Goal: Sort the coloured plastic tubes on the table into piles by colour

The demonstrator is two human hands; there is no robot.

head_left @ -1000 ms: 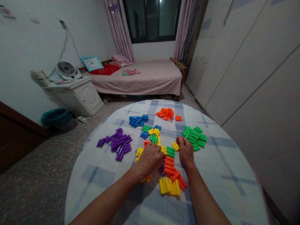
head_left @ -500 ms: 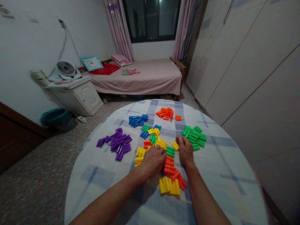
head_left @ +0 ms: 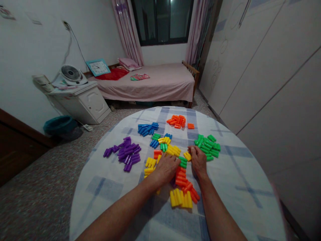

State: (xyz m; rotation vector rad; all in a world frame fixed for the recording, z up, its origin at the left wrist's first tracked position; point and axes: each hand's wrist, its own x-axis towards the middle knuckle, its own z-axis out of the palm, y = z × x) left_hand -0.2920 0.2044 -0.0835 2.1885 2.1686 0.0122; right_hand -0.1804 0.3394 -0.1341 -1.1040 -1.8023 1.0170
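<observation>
My left hand [head_left: 167, 169] is palm down over the middle of a layout of coloured plastic tube blocks, fingers reaching forward and slightly apart. Its fingertips are at a green block [head_left: 183, 162], just below yellow blocks [head_left: 173, 150]. A red-orange block [head_left: 157, 154] and more yellow blocks [head_left: 150, 163] lie by its wrist, and its palm hides some pieces. My right hand [head_left: 199, 158] rests on the cloth with its fingers curled together. A yellow block [head_left: 187, 156] lies against its thumb side; whether anything is inside the fingers is hidden. Orange blocks [head_left: 181, 177] lie between the hands.
Piles of purple [head_left: 129, 154], blue [head_left: 147, 129], orange [head_left: 177, 121] and green blocks [head_left: 208, 146] ring the layout on a round table with a checked cloth [head_left: 100, 190]. Beyond stand a bed [head_left: 160, 82], a cabinet with a fan [head_left: 71, 74], and a wardrobe.
My left hand has shifted slightly to the right, its fingers reaching further out. The yellow and green blocks by its fingertips have moved a little. My right hand has stayed in place.
</observation>
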